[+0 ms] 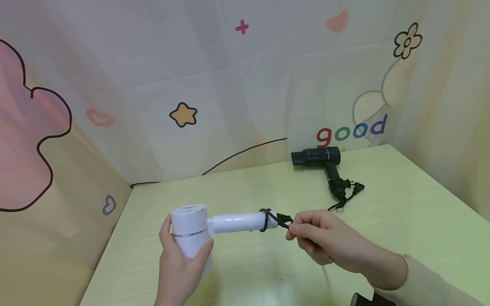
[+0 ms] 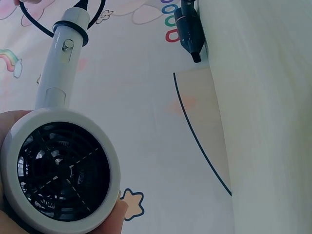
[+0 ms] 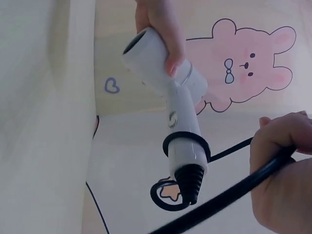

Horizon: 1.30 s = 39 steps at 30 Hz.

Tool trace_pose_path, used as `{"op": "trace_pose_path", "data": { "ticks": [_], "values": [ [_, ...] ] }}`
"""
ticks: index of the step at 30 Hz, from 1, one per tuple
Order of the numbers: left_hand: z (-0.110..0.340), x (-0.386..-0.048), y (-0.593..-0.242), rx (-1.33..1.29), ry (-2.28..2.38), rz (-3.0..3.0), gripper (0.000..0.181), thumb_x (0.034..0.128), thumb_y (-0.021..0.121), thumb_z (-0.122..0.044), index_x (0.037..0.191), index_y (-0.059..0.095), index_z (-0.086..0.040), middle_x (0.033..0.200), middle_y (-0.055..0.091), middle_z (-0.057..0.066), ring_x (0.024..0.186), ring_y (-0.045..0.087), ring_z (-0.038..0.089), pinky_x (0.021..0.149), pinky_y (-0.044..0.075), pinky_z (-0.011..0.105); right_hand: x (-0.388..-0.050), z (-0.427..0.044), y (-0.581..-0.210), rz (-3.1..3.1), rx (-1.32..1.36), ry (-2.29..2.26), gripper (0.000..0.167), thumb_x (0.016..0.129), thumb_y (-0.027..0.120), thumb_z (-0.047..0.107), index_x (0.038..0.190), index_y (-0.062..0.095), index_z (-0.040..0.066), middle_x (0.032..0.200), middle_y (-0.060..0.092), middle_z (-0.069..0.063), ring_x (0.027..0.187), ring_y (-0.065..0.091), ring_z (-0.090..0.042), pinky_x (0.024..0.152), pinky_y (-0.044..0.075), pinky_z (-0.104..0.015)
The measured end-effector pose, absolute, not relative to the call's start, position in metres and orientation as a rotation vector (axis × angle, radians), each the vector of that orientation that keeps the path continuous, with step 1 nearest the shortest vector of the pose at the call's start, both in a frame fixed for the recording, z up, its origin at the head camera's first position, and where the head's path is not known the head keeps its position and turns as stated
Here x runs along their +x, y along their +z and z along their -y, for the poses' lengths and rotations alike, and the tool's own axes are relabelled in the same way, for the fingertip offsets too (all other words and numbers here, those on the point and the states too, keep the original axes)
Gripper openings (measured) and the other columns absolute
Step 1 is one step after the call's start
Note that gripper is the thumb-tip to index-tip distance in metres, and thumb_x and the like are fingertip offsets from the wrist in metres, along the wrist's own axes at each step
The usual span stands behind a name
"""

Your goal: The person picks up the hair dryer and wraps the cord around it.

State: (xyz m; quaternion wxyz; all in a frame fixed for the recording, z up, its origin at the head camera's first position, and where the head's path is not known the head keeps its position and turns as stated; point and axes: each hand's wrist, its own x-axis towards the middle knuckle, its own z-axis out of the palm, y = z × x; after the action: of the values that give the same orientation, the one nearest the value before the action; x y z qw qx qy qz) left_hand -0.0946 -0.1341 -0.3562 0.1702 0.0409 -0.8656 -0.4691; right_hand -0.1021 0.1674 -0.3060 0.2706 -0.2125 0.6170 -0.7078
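Note:
My left hand (image 1: 179,265) grips the barrel of a white hair dryer (image 1: 241,222) above the table, thumb and fingers on either side. Its handle points right, toward my right hand (image 1: 333,242). That hand pinches the black cord (image 3: 226,192) just beyond the handle's end. A loop of cord circles the handle near its ribbed strain relief (image 3: 190,181). In the left wrist view, the dark round grille (image 2: 63,170) at the barrel's end faces the camera. The rest of the cord is mostly hidden behind my right hand in the head view.
A black hair dryer (image 1: 317,157) lies at the back right of the pale green table (image 1: 245,187), its cord and plug (image 1: 358,187) bundled by its handle. A printed curtain (image 1: 229,85) hangs behind. A dark object (image 1: 371,300) shows at the bottom edge below my right sleeve.

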Motion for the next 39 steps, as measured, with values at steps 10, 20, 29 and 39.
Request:
{"op": "trace_pose_path", "data": {
  "ticks": [10,20,29,39],
  "values": [
    [0.133,-0.095,-0.355,0.181,-1.342,2.453,0.096,0.0786,0.076,-0.029,0.149,0.01,-0.025,0.107,0.056,0.013,0.081,0.059,0.023,0.067,0.046,0.033,-0.089,-0.162,-0.31,-1.43,-0.384,-2.005,0.025,0.1,0.047,0.026,0.109,0.053,0.003,0.065,0.046,0.006,0.046,0.031,-0.006,0.042,0.024,-0.018],
    [0.132,-0.095,-0.358,0.201,-1.331,2.429,0.096,0.0784,0.076,-0.03,0.149,0.011,-0.025,0.105,0.057,0.012,0.079,0.058,0.022,0.067,0.045,0.033,-0.086,-0.156,-0.321,-1.214,-0.335,-2.049,0.025,0.101,0.044,0.027,0.116,0.046,0.007,0.067,0.047,0.008,0.047,0.031,-0.003,0.042,0.026,-0.014],
    [0.129,-0.096,-0.361,0.22,-1.312,2.406,0.096,0.0776,0.076,-0.026,0.149,0.012,-0.024,0.105,0.057,0.01,0.078,0.059,0.025,0.066,0.046,0.033,-0.081,-0.149,-0.322,-1.34,-0.262,-2.013,0.04,0.098,0.049,0.033,0.124,0.042,0.005,0.067,0.049,0.006,0.047,0.038,-0.005,0.044,0.033,-0.016],
    [0.123,-0.094,-0.364,0.167,-1.126,2.357,0.097,0.0762,0.077,-0.026,0.15,0.014,-0.02,0.105,0.058,0.012,0.077,0.057,0.027,0.063,0.043,0.036,-0.083,-0.142,-0.319,-1.618,-0.44,-1.95,0.049,0.101,0.044,0.03,0.136,0.035,-0.003,0.069,0.052,0.003,0.043,0.042,-0.005,0.043,0.038,-0.019]
  ]
}}
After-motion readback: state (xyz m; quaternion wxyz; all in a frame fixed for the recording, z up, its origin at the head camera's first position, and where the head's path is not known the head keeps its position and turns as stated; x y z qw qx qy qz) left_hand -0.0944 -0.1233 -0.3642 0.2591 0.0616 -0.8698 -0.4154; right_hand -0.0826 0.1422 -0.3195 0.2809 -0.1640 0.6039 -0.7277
